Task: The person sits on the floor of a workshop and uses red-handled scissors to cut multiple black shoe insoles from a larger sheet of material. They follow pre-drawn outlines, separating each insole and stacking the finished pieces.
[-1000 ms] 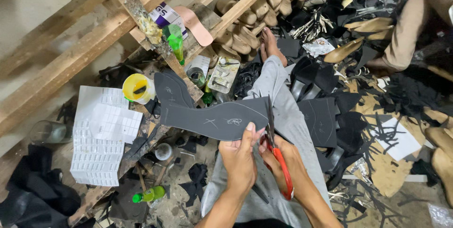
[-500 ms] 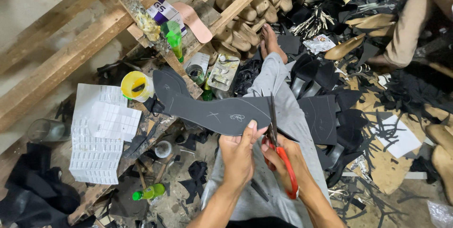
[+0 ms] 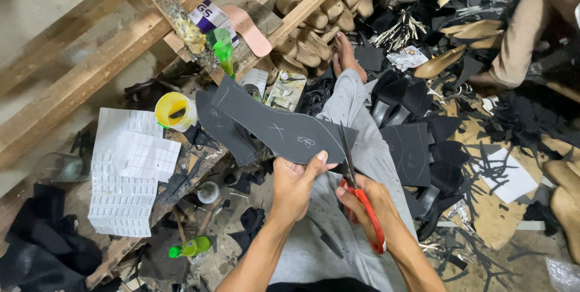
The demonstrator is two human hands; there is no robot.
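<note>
A dark grey sheet (image 3: 272, 126), flat and stiff with wavy cut edges, was held up over the lap, stretching left from the left hand (image 3: 294, 184). Thin white outlines and small chalk marks showed on its face. Red-handled scissors (image 3: 362, 204) stood nearly upright in the right hand (image 3: 368, 198), dark blades meeting the sheet's right end.

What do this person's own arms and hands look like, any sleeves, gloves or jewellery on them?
Both forearms are bare up to the bottom edge of the picture, with no sleeves showing. The left hand and right hand wear no gloves. No ring, watch or bracelet can be seen. The fingernails look short and plain.
</note>
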